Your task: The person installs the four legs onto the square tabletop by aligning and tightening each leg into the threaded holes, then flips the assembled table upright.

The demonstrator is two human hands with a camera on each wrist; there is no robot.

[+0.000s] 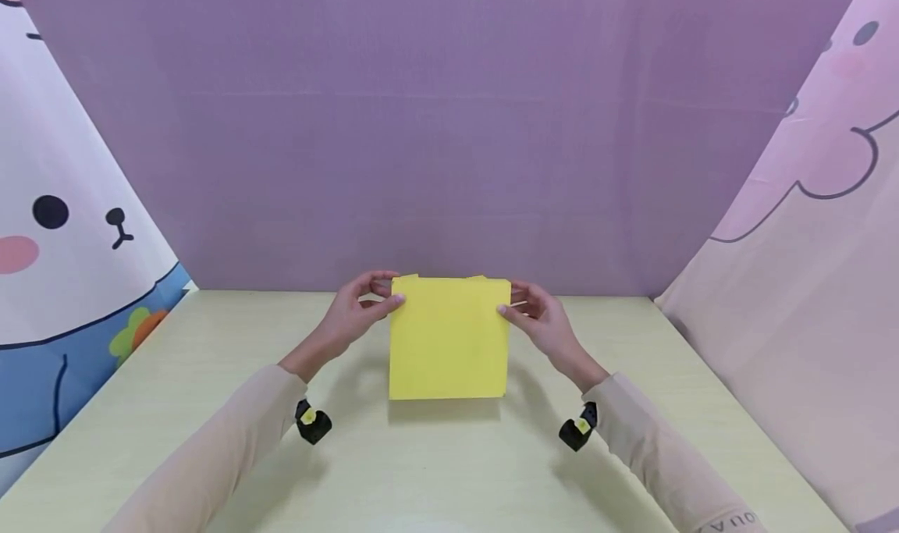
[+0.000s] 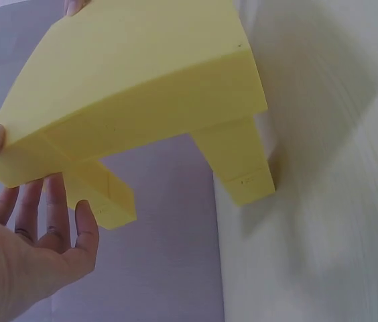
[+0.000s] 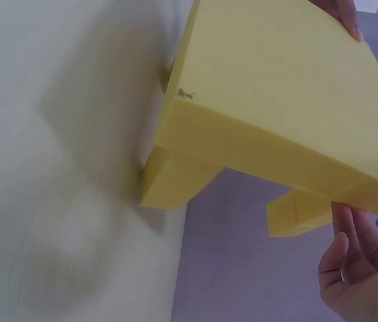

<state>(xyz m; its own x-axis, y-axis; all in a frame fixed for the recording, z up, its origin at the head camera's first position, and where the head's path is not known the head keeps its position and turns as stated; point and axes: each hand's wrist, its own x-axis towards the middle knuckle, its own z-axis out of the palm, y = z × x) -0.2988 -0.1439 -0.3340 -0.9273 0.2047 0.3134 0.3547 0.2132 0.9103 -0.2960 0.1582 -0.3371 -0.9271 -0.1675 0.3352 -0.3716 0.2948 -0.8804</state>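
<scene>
A yellow square-topped miniature table (image 1: 449, 339) is before me, its flat top tilted towards the head camera. My left hand (image 1: 358, 308) grips its left side near the far corner, thumb on the top and other fingers behind. Likewise, my right hand (image 1: 539, 318) holds the right side near the far corner. From the left wrist, two stubby legs show under the slab, including a lower leg (image 2: 242, 164) close to the tabletop. The right wrist view also shows two legs, with a lower leg (image 3: 175, 180) beside the tabletop. Whether these legs touch it I cannot tell.
The pale wooden tabletop (image 1: 421, 470) spreads under both arms. A purple cloth backdrop (image 1: 449, 127) rises at its far edge. Cartoon-printed cloths stand on the left (image 1: 77, 283) and the right (image 1: 794, 307). Each wrist carries a small black camera.
</scene>
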